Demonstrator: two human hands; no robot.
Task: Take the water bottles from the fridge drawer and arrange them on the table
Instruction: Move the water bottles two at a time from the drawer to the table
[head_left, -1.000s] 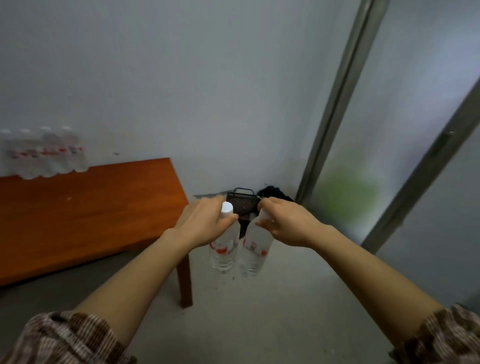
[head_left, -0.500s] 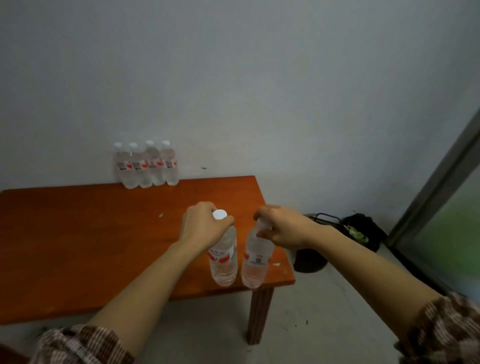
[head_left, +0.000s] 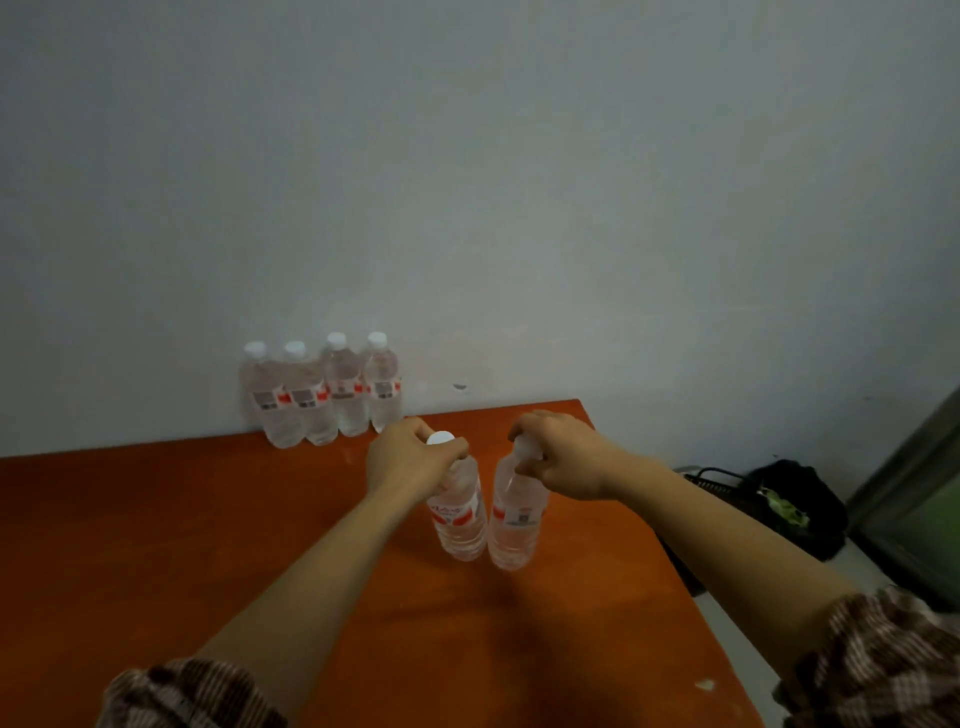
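Observation:
I hold two clear water bottles with red and white labels by their necks, upright and side by side over the orange wooden table (head_left: 156, 545). My left hand (head_left: 405, 462) grips the left bottle (head_left: 457, 519) just under its white cap. My right hand (head_left: 561, 457) is closed around the top of the right bottle (head_left: 514, 525), hiding its cap. I cannot tell whether their bases touch the tabletop. A row of several more bottles (head_left: 322, 389) stands at the table's back edge against the wall.
The pale wall (head_left: 519, 208) runs directly behind the table. On the floor to the right lie a black wire basket (head_left: 711, 483) and a dark bag (head_left: 795, 504). A door or window frame (head_left: 914, 467) stands at the far right.
Both hands have carried the bottles from beside the table's right end to above its top, closer to the row at the back. The view has swung left and nearer to the table.

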